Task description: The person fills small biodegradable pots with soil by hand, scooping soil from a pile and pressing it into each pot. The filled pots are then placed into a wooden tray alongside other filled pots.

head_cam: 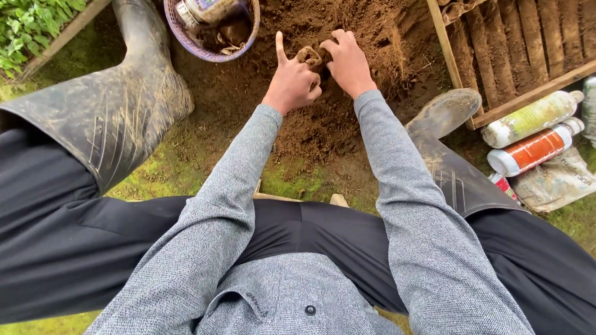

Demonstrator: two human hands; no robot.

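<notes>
I sit over a mound of loose brown soil (323, 118) with both arms stretched forward in grey sleeves. My left hand (292, 80) and my right hand (347, 62) meet above the soil and together grip a small brown soil-filled tube (309, 56). The left index finger sticks straight up. The right hand's fingers curl over the tube's right side. Most of the tube is hidden between the hands.
A purple basket (186, 37) with a bottle and scraps stands at the back left. A wooden tray (472, 74) of soil rolls lies at the right, with two plastic bottles (534, 130) and a bag beside it. My muddy rubber boots (124, 105) flank the soil. Seedlings (25, 25) grow far left.
</notes>
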